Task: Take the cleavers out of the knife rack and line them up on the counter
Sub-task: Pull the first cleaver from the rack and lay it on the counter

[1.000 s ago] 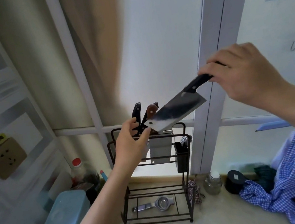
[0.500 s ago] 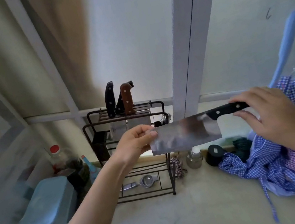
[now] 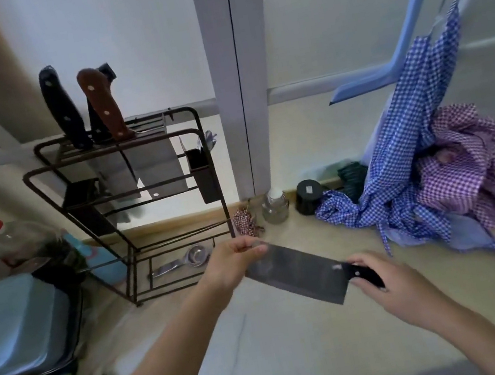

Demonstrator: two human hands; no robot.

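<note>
A black-handled cleaver point(image 3: 301, 273) hangs flat just above the pale counter point(image 3: 300, 343), in front of the black wire knife rack point(image 3: 130, 208). My right hand point(image 3: 389, 288) grips its handle. My left hand point(image 3: 236, 262) pinches the far tip of the blade. In the rack's top slots stand three more knives: one with a black handle point(image 3: 61, 107), one with a brown handle point(image 3: 102, 105), and a third black handle point(image 3: 107, 76) mostly hidden behind the brown one. Their wide blades show through the rack's wires.
Checked blue and purple cloths point(image 3: 436, 180) are heaped at the right. A glass jar point(image 3: 275, 207) and a black cap point(image 3: 309, 196) stand by the wall post. A blue tub point(image 3: 15, 324) and a red-capped bottle point(image 3: 13, 238) sit left of the rack. A metal strainer point(image 3: 186, 259) lies on the rack's bottom shelf.
Both hands have carried the cleaver down from rack height to just above the counter. The view has tilted down toward the counter.
</note>
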